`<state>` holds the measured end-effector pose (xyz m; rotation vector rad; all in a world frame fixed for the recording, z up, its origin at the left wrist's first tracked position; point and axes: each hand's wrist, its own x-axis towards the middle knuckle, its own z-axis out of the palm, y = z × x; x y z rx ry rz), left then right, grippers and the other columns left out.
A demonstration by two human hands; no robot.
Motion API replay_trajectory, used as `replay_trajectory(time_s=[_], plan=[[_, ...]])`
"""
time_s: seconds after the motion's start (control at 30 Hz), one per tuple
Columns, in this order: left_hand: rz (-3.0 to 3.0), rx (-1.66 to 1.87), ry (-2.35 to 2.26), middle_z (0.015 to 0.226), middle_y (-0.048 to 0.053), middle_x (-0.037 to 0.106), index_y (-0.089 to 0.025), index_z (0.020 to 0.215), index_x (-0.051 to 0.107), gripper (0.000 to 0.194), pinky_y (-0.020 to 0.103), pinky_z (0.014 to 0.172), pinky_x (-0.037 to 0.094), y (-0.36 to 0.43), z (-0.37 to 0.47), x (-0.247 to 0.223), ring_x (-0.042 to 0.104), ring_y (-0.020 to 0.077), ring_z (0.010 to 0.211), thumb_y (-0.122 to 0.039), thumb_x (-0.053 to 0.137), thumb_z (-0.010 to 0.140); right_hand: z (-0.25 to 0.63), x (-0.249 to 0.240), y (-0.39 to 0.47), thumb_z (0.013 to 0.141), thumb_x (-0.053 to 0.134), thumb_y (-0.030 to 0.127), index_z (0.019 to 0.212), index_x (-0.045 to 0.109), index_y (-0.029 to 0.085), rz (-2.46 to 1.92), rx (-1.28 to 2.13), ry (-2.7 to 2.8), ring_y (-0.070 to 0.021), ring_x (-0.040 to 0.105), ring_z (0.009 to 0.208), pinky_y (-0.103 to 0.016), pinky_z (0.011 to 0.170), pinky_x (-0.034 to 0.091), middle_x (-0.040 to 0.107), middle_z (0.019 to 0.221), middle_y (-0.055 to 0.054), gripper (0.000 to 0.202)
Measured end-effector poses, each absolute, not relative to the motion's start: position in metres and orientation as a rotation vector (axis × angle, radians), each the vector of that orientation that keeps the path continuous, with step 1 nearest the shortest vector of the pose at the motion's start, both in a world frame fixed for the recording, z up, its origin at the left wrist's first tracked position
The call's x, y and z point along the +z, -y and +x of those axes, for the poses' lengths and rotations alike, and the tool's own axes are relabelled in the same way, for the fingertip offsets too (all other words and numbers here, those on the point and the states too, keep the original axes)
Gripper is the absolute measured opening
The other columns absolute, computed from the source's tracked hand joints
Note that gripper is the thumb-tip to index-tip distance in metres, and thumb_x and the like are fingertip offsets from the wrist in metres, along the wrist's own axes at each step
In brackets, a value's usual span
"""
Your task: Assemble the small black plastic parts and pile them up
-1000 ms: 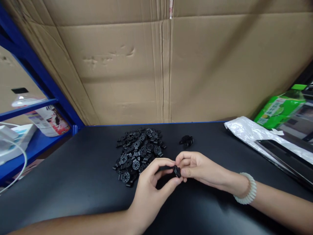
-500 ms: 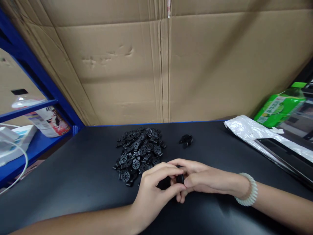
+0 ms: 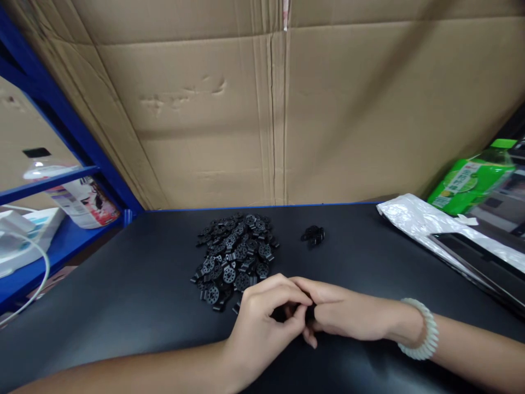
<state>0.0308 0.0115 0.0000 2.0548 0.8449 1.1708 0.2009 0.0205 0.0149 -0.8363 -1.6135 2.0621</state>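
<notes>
Black surface [image 3: 123, 284], cardboard wall [image 3: 270, 109] behind

I see one big parts pile [image 3: 235, 257], one small cluster [image 3: 313, 235]; left hand [image 3: 262, 323] and right hand [image 3: 344, 314] curl together, contents hidden.

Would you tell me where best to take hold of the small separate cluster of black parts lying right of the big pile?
Probably by its outer edges, pinched from above: the small cluster lies low on the black table, apart from the big pile, with open surface all around it.
</notes>
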Motion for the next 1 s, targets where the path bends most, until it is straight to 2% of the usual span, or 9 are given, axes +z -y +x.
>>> replay_trajectory(time_s=[0.07,0.13,0.27,0.4,0.57,0.83,0.93,1.0], plan=[[2.078,1.169,-0.842,0.071,0.005,0.067,-0.014,0.079,0.073,0.022,0.021,0.053,0.046,-0.012,0.031,0.001,0.056,0.0117,0.057,0.001,0.059,0.073,0.2,0.009,-0.021,0.058,0.041,0.002,0.086,0.049,0.017,-0.762,2.166,1.435,-0.0075,0.054,0.061,-0.024,0.063,0.043,0.054,0.074,0.004,0.033],[2.076,1.156,-0.825,0.08,0.005,0.068,-0.015,0.087,0.072,0.025,0.022,0.058,0.049,-0.012,0.029,0.003,0.057,0.0116,0.059,0.001,0.059,0.072,0.2,0.005,-0.024,0.055,0.043,0.002,0.089,0.051,0.016,-0.646,2.273,1.267,-0.0077,0.057,0.064,-0.026,0.065,0.046,0.056,0.086,0.002,0.037],[2.081,1.077,-0.808,0.091,0.005,0.067,-0.016,0.096,0.07,0.033,0.026,0.07,0.052,-0.013,0.027,0.004,0.057,0.0121,0.064,0.0,0.064,0.068,0.204,0.004,-0.029,0.059,0.048,0.001,0.092,0.054,0.016,-0.573,2.325,1.223,-0.0105,0.061,0.073,-0.029,0.07,0.051,0.057,0.095,-0.001,0.037],[2.09,1.0,-0.799,0.089,0.004,0.065,-0.015,0.091,0.069,0.028,0.022,0.062,0.05,-0.013,0.027,0.003,0.055,0.0106,0.062,-0.001,0.068,0.068,0.201,0.003,-0.027,0.061,0.05,0.002,0.092,0.056,0.016,-0.62,2.317,1.254,-0.0105,0.061,0.075,-0.029,0.072,0.053,0.058,0.091,0.0,0.035],[2.05,0.963,-0.79,0.085,0.003,0.061,-0.014,0.085,0.066,0.025,0.018,0.051,0.046,-0.01,0.029,0.003,0.051,0.0086,0.058,0.001,0.065,0.065,0.197,0.0,-0.022,0.056,0.048,0.002,0.088,0.055,0.016,-0.648,2.337,1.236,-0.0095,0.06,0.07,-0.029,0.069,0.055,0.058,0.083,0.002,0.036],[2.054,0.927,-0.783,0.082,0.002,0.054,-0.015,0.078,0.062,0.023,0.018,0.051,0.048,-0.01,0.031,0.002,0.053,0.0101,0.062,0.0,0.063,0.06,0.195,-0.004,-0.02,0.057,0.047,0.001,0.082,0.054,0.014,-0.648,2.323,1.197,-0.01,0.06,0.067,-0.029,0.067,0.056,0.057,0.079,0.002,0.029],[2.052,0.992,-0.816,0.075,0.0,0.054,-0.016,0.074,0.056,0.024,0.018,0.051,0.049,-0.009,0.03,0.001,0.053,0.0106,0.061,0.002,0.06,0.059,0.197,-0.002,-0.021,0.054,0.046,0.0,0.084,0.054,0.015,-0.658,2.339,1.127,-0.0131,0.063,0.071,-0.032,0.067,0.057,0.058,0.083,0.001,0.034],[2.018,1.032,-0.82,0.077,0.001,0.056,-0.017,0.075,0.054,0.024,0.019,0.052,0.051,-0.009,0.029,0.001,0.056,0.0114,0.064,0.002,0.058,0.061,0.2,0.003,-0.023,0.059,0.051,-0.001,0.087,0.054,0.015,-0.645,2.362,1.109,-0.0143,0.064,0.076,-0.035,0.071,0.056,0.058,0.087,0.0,0.033]])
